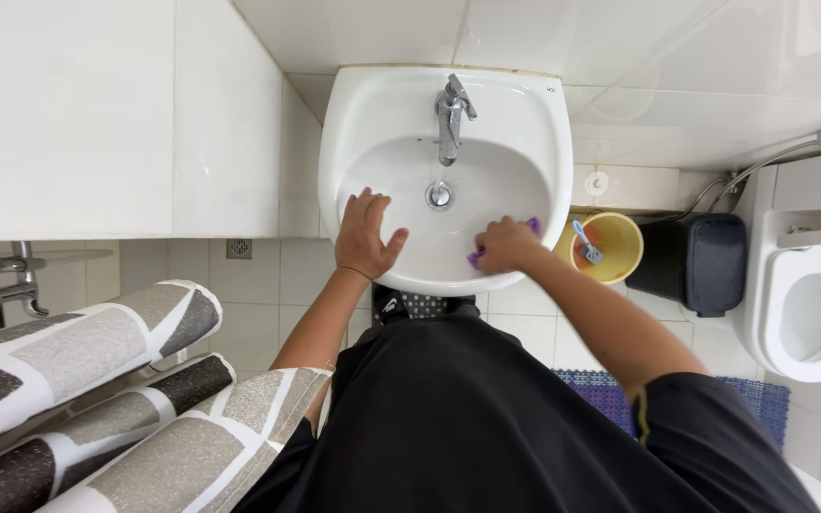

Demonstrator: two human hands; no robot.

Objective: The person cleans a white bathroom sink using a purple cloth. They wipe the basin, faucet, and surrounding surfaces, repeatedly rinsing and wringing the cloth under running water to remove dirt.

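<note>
A white wash basin (525, 123) hangs on the tiled wall, with a chrome tap (449, 116) at its back and a metal drain (439, 195) in the bowl. My left hand (365, 237) lies flat with fingers spread on the basin's front left rim. My right hand (505, 245) is closed on a purple cloth (532, 226), pressed against the inside of the bowl at the front right.
A yellow bucket (620, 249) with a blue-handled brush stands right of the basin, then a black bin (700, 261) and a white toilet (810, 304). Several rolls of brick-pattern sheet (97, 399) lie at lower left. A purple mat (762, 399) covers the floor.
</note>
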